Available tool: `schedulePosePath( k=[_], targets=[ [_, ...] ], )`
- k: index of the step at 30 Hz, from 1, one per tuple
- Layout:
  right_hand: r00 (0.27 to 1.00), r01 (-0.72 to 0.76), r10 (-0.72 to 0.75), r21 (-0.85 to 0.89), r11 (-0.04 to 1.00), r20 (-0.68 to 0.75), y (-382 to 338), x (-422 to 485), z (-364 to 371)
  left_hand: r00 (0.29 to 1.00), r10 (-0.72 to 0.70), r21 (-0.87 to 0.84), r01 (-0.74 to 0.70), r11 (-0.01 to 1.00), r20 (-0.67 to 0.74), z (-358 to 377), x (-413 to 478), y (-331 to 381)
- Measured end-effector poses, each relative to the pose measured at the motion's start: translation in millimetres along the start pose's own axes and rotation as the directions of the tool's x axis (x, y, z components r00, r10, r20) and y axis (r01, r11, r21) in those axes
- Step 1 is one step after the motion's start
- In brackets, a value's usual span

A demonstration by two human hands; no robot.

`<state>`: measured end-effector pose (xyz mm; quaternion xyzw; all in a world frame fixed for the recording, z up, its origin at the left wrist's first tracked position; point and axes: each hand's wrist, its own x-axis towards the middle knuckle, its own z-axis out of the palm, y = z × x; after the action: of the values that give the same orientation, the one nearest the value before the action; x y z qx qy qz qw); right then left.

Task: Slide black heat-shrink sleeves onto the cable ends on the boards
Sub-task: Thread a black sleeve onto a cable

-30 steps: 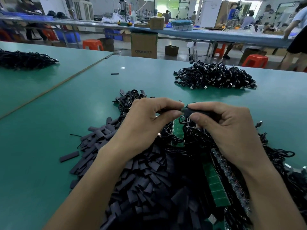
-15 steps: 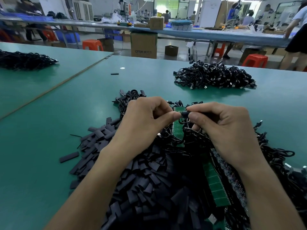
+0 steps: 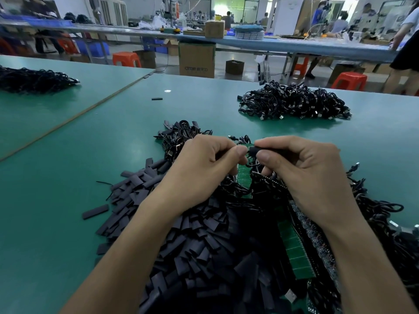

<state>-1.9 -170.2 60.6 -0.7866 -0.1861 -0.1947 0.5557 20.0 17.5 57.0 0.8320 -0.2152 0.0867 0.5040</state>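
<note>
Our right hand (image 3: 308, 177) pinches the black heat-shrink sleeve (image 3: 260, 151), now meeting the thin black cable (image 3: 249, 163) our left hand (image 3: 201, 171) pinches at nine o'clock; sliding may begin.

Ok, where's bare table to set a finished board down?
Bare mat left of the sleeve pile, up to the table seam. Also the strip between the near cable tangle and the far cable heap. Crowded under left hand and right hand: boards, cables.

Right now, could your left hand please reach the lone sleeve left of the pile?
Probably yes: the lone sleeve lies on open mat beside the pile, though the left hand pinches a cable.
</note>
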Motion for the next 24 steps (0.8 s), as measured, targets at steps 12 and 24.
schedulePosePath(
  k=[12, 24],
  targets=[
    [0.970, -0.034, 0.061, 0.117, 0.993, -0.233, -3.4, 0.9, 5.1, 0.998, 0.062, 0.005, -0.062, 0.998, -0.009, 5.2, -2.5, 3.5],
    [0.963, 0.013, 0.040, 0.193, 0.981, -0.266, -0.7, 1.6, 12.1, 0.999, 0.049, -0.056, -0.050, 0.997, -0.024, 11.9, -3.2, 8.8]
  ],
)
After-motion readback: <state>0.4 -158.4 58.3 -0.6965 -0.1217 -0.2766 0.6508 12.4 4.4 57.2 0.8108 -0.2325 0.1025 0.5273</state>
